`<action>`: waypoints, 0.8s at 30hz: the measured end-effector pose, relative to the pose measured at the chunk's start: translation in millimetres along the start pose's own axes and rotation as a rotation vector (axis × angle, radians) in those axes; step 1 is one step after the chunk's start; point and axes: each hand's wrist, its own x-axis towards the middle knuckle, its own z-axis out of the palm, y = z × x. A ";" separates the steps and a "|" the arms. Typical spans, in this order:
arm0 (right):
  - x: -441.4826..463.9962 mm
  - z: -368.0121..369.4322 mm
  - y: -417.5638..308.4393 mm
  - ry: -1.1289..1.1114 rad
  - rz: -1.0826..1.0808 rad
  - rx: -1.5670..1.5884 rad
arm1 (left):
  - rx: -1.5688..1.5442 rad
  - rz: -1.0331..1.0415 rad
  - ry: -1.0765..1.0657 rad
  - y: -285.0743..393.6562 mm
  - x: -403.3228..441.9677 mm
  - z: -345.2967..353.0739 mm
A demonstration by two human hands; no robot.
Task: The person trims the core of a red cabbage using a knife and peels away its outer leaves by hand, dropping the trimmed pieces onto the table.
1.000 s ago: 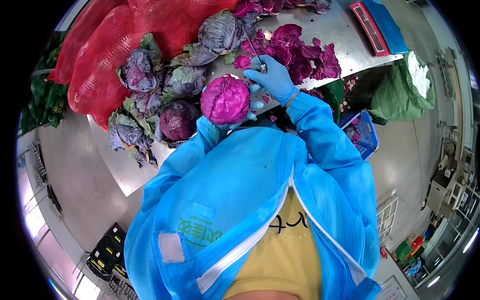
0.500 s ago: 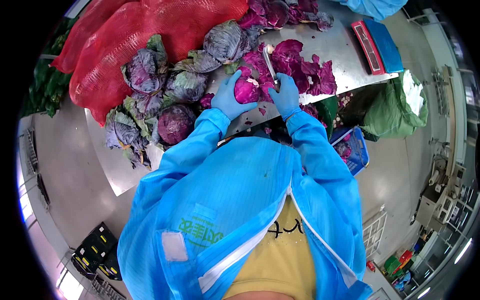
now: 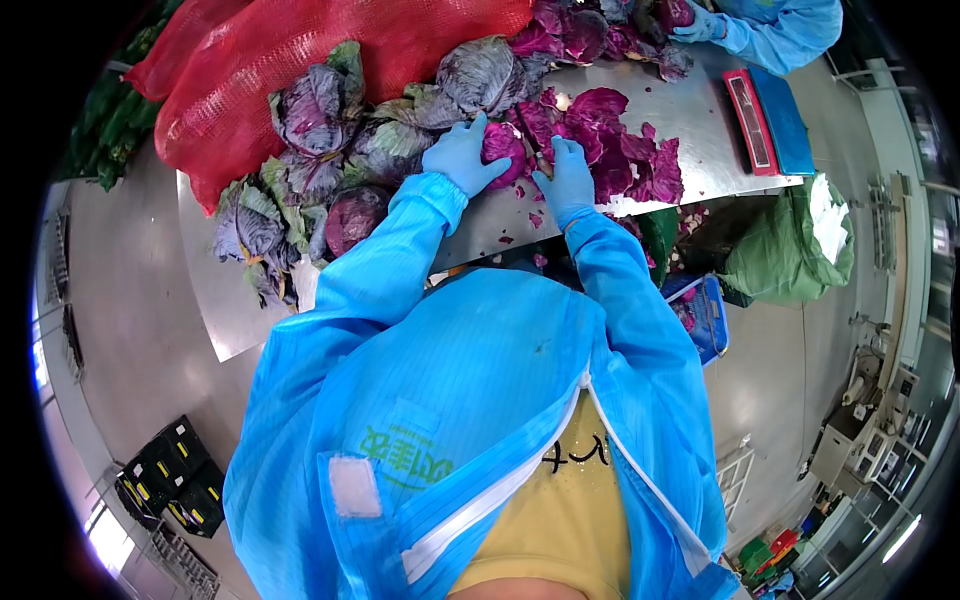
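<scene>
A trimmed red cabbage (image 3: 503, 155) sits at the near edge of the steel table, with bright purple showing. My left hand (image 3: 460, 160), in a blue glove, is cupped around its left side. To its right is my right hand (image 3: 568, 182), also gloved, with thumb and fingers closed around a small knife; little of the knife shows now. Loose purple cabbage leaves (image 3: 600, 125) lie in a heap just beyond my right hand. Untrimmed red cabbages with dull outer leaves, among them one head (image 3: 480, 78), are piled to the left.
Red mesh sacks (image 3: 300, 100) lie at the back left. A co-worker's gloved hand (image 3: 697, 24) holds another cabbage (image 3: 672, 14) at the far right. Red and blue boxes (image 3: 780, 120) stand on the steel table (image 3: 700, 110). Beyond its edge are a green sack (image 3: 785, 250) and a blue crate (image 3: 708, 320).
The knife, plainly seen pointing away from my right hand before, is now mostly out of sight. My left hand has turned slightly around the cabbage. A co-worker's hand with a cabbage has appeared.
</scene>
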 end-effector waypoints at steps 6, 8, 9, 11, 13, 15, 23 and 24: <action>-0.4 -28.6 -27.0 0.149 -0.133 0.022 | 0.097 -0.023 0.008 4.7 -2.5 -21.9; 0.7 -46.0 -36.7 0.212 -0.233 0.079 | 0.093 0.029 0.083 -4.8 -2.3 -18.8; -4.7 -59.2 -45.7 0.208 -0.221 0.076 | 0.091 0.008 0.059 -1.9 -6.5 -26.5; -15.5 -97.6 -73.3 -0.158 -0.022 0.854 | 0.071 0.028 0.119 -10.2 -7.1 -23.4; -36.5 -155.3 -120.2 -0.360 -0.078 1.063 | 0.058 0.073 0.141 -18.4 -6.5 -21.4; -56.6 -205.0 -148.0 -0.579 -0.456 1.075 | 0.052 0.062 0.150 -19.4 -10.1 -21.7; -122.0 -235.3 -245.6 -0.789 -0.814 0.960 | 0.023 0.004 0.157 -12.0 -23.9 -27.9; -121.0 -226.0 -250.5 -0.765 -0.775 1.113 | -0.001 0.003 0.170 -13.4 -25.3 -26.1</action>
